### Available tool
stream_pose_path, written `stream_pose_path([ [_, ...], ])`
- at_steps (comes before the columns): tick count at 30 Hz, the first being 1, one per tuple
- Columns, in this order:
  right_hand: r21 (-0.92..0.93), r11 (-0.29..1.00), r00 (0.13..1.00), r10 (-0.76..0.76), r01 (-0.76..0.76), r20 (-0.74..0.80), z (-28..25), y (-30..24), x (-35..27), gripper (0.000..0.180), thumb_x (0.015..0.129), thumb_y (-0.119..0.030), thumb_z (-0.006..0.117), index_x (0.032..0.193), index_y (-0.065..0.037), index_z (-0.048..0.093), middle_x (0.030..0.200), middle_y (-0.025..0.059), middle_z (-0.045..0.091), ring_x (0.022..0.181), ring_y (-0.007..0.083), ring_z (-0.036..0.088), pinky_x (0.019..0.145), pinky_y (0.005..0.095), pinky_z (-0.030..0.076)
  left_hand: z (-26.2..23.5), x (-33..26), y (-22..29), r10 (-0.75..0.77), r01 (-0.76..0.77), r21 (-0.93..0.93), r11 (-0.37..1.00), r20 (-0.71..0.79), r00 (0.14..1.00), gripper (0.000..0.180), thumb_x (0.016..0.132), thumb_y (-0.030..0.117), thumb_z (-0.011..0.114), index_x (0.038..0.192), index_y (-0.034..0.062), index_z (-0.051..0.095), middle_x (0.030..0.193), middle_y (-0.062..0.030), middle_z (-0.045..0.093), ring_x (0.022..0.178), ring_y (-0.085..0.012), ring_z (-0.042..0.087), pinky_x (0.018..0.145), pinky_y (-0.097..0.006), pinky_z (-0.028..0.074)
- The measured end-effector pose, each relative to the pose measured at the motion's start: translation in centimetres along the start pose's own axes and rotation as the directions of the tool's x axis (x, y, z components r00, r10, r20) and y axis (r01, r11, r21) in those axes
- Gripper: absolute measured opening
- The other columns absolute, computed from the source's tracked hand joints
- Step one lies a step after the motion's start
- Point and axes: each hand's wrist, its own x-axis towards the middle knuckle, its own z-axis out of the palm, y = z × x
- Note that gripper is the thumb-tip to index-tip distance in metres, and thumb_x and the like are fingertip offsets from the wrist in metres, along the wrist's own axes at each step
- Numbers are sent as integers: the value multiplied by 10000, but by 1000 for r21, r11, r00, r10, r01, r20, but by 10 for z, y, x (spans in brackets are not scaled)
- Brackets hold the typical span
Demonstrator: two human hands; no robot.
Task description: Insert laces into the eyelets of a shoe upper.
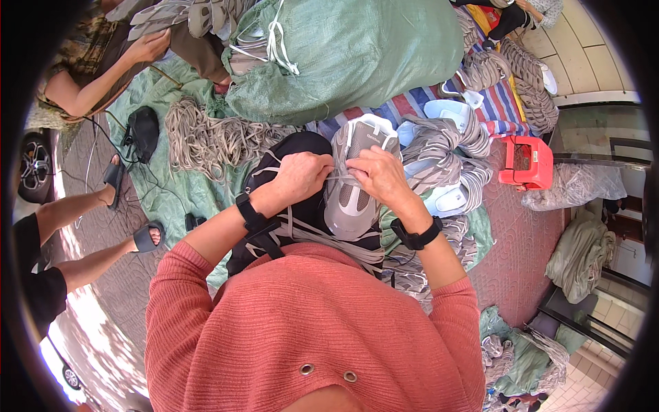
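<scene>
A grey and white shoe upper (350,214) lies across my lap, its toe toward me. Over its lace area, my left hand (302,177) is closed in a pinch on a thin pale shoelace. Just to its right, my right hand (379,176) rests on the upper, also closed on the lace. The fingertips of both hands nearly meet, so the lace between them is only partly visible. More loose pale laces (322,237) trail over my dark trousers.
A bulky green sack (371,55) stands ahead. A heap of laces (199,141) lies to the left on green sheeting. Bundled uppers (439,161) and a red plastic stool (527,163) are to the right. A co-worker's hand (149,47) touches uppers at far left; another person's slippered feet (147,237) are nearby.
</scene>
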Motion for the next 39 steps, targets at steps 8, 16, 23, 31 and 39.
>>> stream_pose_path([
  [8, 90, 993, 995, -74, 79, -64, 7, 5, 0, 151, 706, -62, 649, 851, -62, 690, 756, 29, 531, 784, 203, 513, 706, 343, 369, 14, 0, 2, 134, -150, -45, 988, -259, 956, 74, 816, 135, 574, 802, 65, 595, 740, -78, 569, 745, -302, 574, 646, -402, 448],
  [16, 337, 941, 997, 33, -6, -74, 18, 12, -1, 155, 732, -33, 641, 881, -26, 681, 762, 48, 536, 724, 209, 547, 698, 323, 391, 14, 11, 3, -232, 233, -232, 944, 33, 972, 181, 812, 204, 590, 738, 46, 640, 642, -93, 628, 612, -256, 612, 587, -343, 451],
  [23, 462, 885, 997, 74, -61, -9, 12, 13, 3, 179, 723, -24, 623, 894, -1, 670, 778, 94, 539, 725, 240, 561, 651, 329, 442, -8, 28, -9, 17, -11, -85, 996, 64, 998, 182, 757, 233, 701, 773, 60, 648, 617, -99, 593, 588, -289, 584, 573, -367, 456],
  [31, 463, 871, 984, 108, -163, 143, 17, 28, 12, 133, 755, -67, 586, 832, 9, 663, 779, 86, 578, 759, 227, 598, 692, 326, 461, -12, 19, 2, 362, -366, 15, 931, -193, 912, 283, 709, 197, 713, 926, 79, 575, 921, -103, 525, 878, -297, 510, 724, -355, 422],
  [39, 898, -408, 911, 286, -166, 298, -8, 57, -13, 227, 851, -118, 590, 1019, 36, 595, 878, 71, 624, 798, 139, 581, 689, 246, 452, -11, 13, -2, 513, -464, 374, 803, -37, 858, 118, 758, 94, 617, 814, 58, 520, 767, -71, 475, 746, -247, 488, 670, -346, 383],
])
